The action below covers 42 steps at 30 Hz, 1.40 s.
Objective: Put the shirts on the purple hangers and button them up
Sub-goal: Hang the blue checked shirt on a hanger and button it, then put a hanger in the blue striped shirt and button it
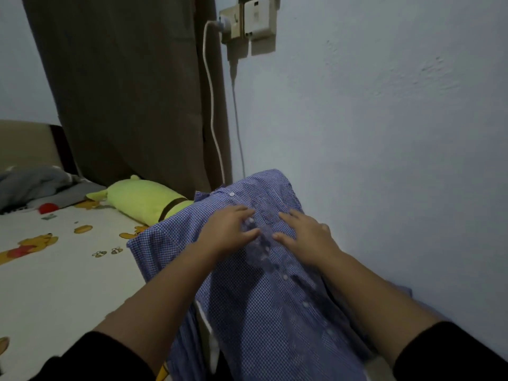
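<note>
- Shirt (264, 298), blue and white in a fine check, lies front-up over my lap at the edge of the bed (63, 284), its collar end pointing away from me toward the wall (384, 133).
- Buttoning is the step I judge to be in hand: my fingers are at the placket near the top, and a row of white buttons (285, 276) runs down the front toward me.
- Whether those lower buttons are already fastened I cannot tell; the fabric is blurred where I am working.
- No purple hanger shows anywhere. The shoulders hold a broad shape, so one may be inside the shirt, but that is a guess.
- My left hand (228, 229) rests on the left side of the placket, fingers mostly straight and spread, thumb lying toward the middle; it presses the cloth flat rather than gripping it.
- My right hand (305, 237) lies on the other side, fingers relaxed and slightly bent, fingertips touching the fabric just beside the button line; I see no pinch on a button.
- Next, I would need to pinch one button with one hand, find its hole with the other, and keep both plackets lined up so the front does not skew.
</note>
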### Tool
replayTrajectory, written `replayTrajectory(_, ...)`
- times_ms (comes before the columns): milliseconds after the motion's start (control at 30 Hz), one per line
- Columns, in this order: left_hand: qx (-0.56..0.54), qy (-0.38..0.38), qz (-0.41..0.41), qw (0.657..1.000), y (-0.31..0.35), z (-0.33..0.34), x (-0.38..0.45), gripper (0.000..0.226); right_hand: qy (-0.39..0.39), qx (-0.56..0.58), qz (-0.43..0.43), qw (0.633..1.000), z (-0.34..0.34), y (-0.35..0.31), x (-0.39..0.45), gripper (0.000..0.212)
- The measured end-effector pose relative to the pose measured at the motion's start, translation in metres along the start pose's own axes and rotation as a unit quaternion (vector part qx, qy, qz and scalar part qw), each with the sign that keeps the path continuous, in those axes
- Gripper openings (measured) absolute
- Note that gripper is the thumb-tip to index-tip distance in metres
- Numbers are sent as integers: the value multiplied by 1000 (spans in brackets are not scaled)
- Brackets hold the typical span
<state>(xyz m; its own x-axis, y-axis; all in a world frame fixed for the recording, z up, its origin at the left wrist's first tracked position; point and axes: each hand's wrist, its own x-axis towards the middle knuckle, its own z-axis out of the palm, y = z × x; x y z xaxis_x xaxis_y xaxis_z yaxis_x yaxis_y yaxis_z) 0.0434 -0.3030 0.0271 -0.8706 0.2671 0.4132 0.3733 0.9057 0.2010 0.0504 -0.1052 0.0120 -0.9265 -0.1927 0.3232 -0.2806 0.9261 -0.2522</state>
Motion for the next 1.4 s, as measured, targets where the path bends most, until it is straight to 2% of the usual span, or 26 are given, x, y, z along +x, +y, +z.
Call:
replayTrajectory(200,-28,-91,64,993,71,50,-11,65,-26,-14,66,997,-4,59,-64,62)
replayTrajectory(467,-100,-192,130,968,155,130,-36,63,-36,-12,178,983,-1,140,-162,57)
replayTrajectory(767,-133,-280,161,937,207,212,-57,64,-65,13,269,961,42,211,-244,55)
replayTrajectory(967,-129,-274,176,937,219,252,-51,61,-66,9,271,960,70,245,-252,55)
replayTrajectory(1167,-100,-229,207,946,229,297,-26,62,-85,0,291,953,97,291,-228,55)
replayTrajectory(1300,-94,-203,213,951,236,325,-9,69,-52,14,294,954,114,318,-208,54)
replayTrajectory(1400,-85,-177,206,959,242,346,-2,63,-14,14,310,950,127,331,-196,60)
